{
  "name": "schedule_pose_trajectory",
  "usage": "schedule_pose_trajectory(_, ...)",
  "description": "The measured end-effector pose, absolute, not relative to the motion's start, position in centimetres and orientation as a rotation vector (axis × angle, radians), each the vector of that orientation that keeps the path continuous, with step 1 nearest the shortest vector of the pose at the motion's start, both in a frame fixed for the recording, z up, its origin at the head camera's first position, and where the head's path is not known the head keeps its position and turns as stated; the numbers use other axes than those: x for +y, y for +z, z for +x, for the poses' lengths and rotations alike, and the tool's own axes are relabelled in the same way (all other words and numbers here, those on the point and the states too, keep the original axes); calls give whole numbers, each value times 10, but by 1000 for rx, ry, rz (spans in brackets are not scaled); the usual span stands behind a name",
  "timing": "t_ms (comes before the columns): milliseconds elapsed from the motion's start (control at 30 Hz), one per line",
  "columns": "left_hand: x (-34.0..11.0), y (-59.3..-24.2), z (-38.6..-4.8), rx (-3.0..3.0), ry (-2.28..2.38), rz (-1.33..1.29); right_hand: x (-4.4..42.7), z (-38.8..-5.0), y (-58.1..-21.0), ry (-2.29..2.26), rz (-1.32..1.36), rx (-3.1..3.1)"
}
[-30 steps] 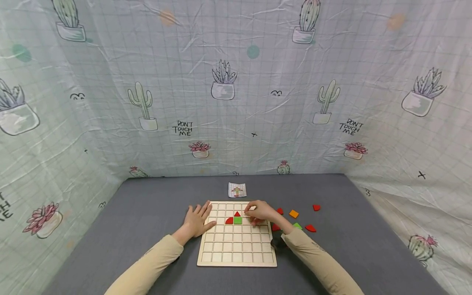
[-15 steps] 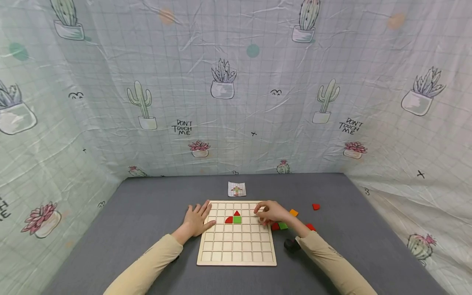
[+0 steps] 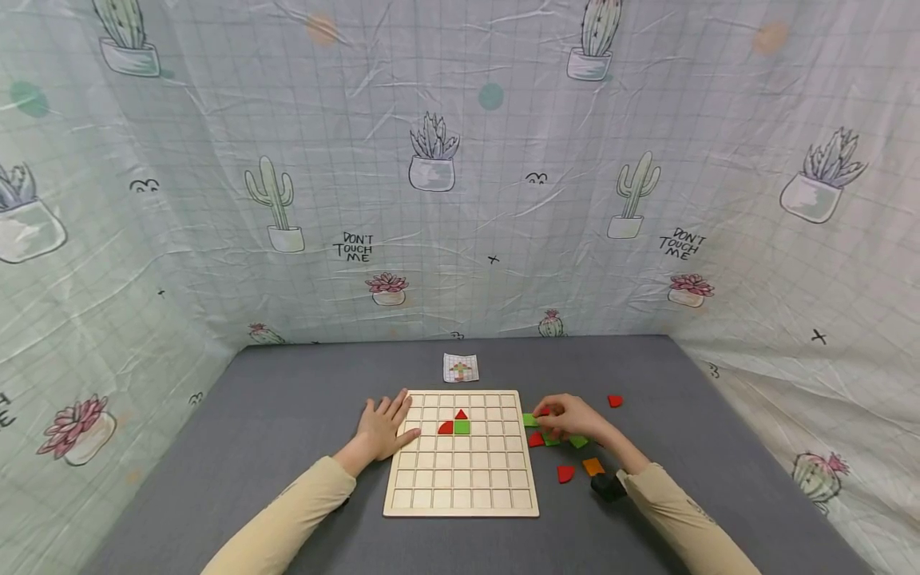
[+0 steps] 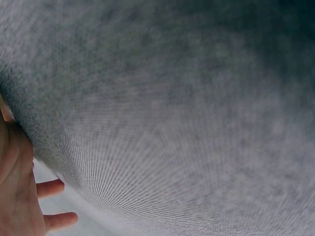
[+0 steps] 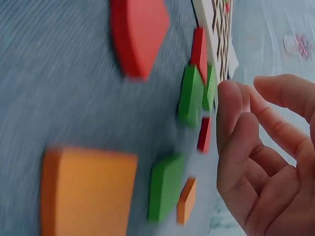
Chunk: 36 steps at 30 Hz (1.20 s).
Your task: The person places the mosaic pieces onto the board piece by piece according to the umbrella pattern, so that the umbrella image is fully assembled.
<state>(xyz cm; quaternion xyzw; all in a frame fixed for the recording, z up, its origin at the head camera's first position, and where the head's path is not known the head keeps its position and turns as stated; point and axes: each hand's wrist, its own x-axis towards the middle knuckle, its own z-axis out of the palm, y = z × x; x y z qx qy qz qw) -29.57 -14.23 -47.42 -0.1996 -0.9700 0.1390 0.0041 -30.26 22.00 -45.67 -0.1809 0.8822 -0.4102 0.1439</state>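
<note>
My left hand [image 3: 383, 426] rests with spread fingers on the left edge of a wooden grid board [image 3: 460, 483]. On the board sit a red triangle [image 3: 461, 414], a red quarter-round piece [image 3: 446, 428] and a green square [image 3: 462, 427]. Right of the board, my right hand [image 3: 571, 417] hovers over loose tiles, fingers loosely bent. The right wrist view shows nothing between the thumb and fingers [image 5: 266, 147]. Close by lie a green tile [image 5: 191, 93] and a red tile [image 5: 199, 51]. The left wrist view holds mostly grey cloth and part of the left hand [image 4: 19, 182].
A small pattern card [image 3: 461, 368] lies behind the board. More loose pieces lie on the grey table [image 3: 302, 407]: a red one [image 3: 565, 473], an orange one [image 3: 592, 467] and a red one [image 3: 615, 401] farther back. A printed curtain [image 3: 460, 224] stands behind the table.
My right hand has moved right, from above the board to above the loose pieces, uncovering the board's right columns. My left hand has stayed in place.
</note>
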Motion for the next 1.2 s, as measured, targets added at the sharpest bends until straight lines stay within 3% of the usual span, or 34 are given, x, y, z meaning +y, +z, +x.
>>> schedule_pose_trajectory(667, -143, -475, -296, -3026, 452, -625, 311, -307, -471, -1192, -112, 2811)
schedule_pose_trajectory(1200, -145, -479, -297, -3008, 453, -636, 336, -320, -474, -1136, 39, 2830)
